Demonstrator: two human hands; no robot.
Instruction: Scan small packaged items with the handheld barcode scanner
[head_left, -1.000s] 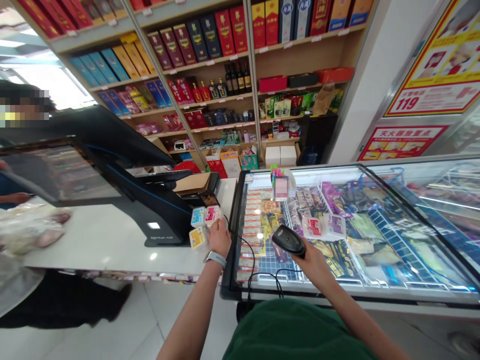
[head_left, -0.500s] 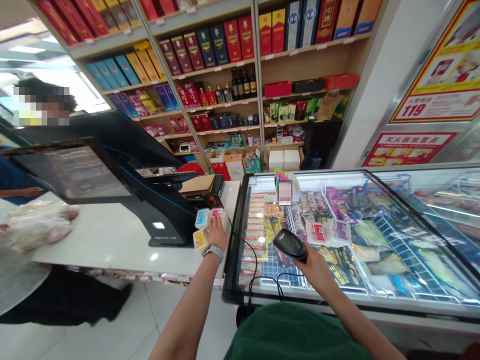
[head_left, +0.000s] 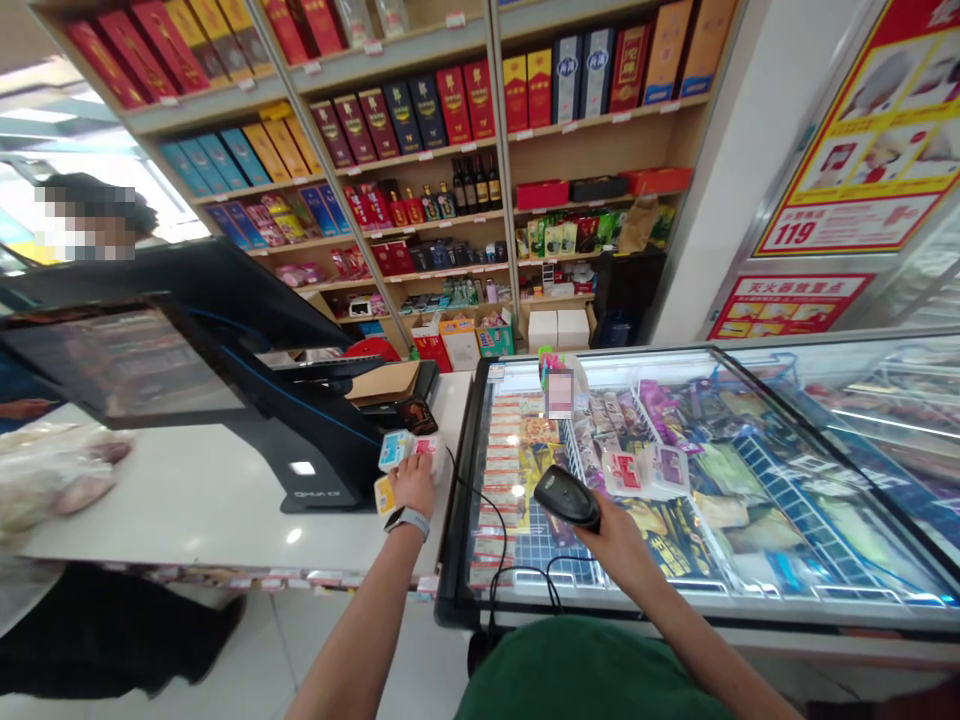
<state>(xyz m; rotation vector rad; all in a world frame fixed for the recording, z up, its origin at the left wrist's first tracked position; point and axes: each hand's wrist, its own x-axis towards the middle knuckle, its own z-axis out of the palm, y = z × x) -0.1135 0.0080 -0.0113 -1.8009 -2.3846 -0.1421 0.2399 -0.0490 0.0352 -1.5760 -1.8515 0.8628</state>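
My left hand (head_left: 414, 485), with a watch on its wrist, is over a group of small square packs on the white counter. Its fingers curl down onto the pink-labelled pack (head_left: 429, 449). Beside it sit a blue-labelled pack (head_left: 393, 449) and a yellow-labelled pack (head_left: 385, 496), which the hand partly covers. My right hand (head_left: 609, 530) is wrapped round a black barcode scanner (head_left: 568, 497), held over the glass freezer lid. Farther back on the lid lie a red-labelled pack (head_left: 623, 470) and a purple-labelled pack (head_left: 669, 468).
A black checkout terminal (head_left: 307, 450) stands left on the counter (head_left: 202, 500). The scanner's cable (head_left: 499, 535) loops over the edge of the freezer (head_left: 454, 560). Plastic bags (head_left: 52, 470) lie at far left, near another person (head_left: 30, 409). Stocked shelves (head_left: 420, 150) stand behind.
The view has shifted slightly. My left hand's fingers, spread out before, are now drawn together and bent over the packs. My right hand still holds the scanner in about the same place.
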